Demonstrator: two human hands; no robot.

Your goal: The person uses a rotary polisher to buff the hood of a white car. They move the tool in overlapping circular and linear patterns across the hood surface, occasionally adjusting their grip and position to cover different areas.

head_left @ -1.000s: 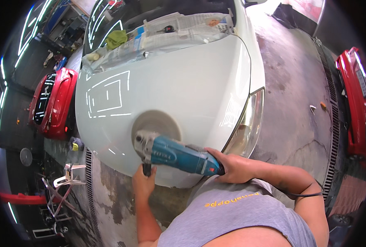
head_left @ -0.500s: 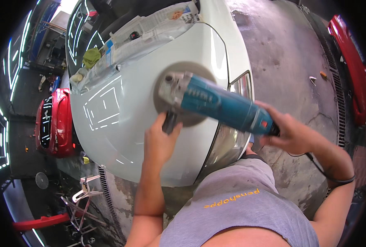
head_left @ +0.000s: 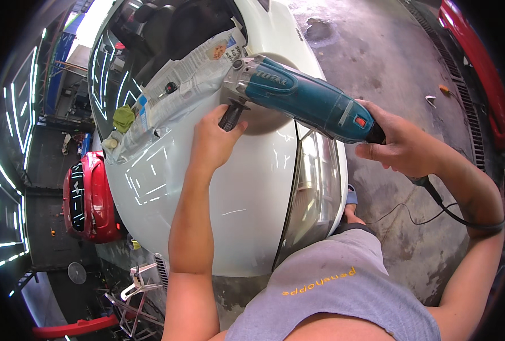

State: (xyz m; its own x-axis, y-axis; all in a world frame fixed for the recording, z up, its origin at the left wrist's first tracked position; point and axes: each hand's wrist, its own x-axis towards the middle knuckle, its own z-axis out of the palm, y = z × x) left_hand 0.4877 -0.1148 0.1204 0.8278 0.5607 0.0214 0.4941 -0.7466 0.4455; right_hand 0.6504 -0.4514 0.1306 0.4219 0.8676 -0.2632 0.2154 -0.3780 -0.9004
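Note:
My left hand (head_left: 215,136) wraps round the black side handle (head_left: 233,115) of a teal car polisher (head_left: 303,99). Its rear end, by a red switch, is gripped in my right hand (head_left: 399,139). Beneath the tool's metal head the round pad (head_left: 264,126) looks smeared, as if spinning, over the white car hood (head_left: 212,221) near its seam with the fender. The head hides part of the pad, so its contact with the paint is hard to judge. A black cord (head_left: 434,194) runs from the tool over my right forearm.
Newspaper sheets (head_left: 198,65) cover the windshield's base, with a green cloth (head_left: 124,118) at their left end. A headlight (head_left: 315,187) lies before my body. Red car bumper (head_left: 102,199) stands left, red panel (head_left: 483,62) right. A white stand (head_left: 136,281) sits lower left.
The polisher and both hands have moved farther up the hood, toward the windshield and fender. My view has shifted, and more of the cord now shows.

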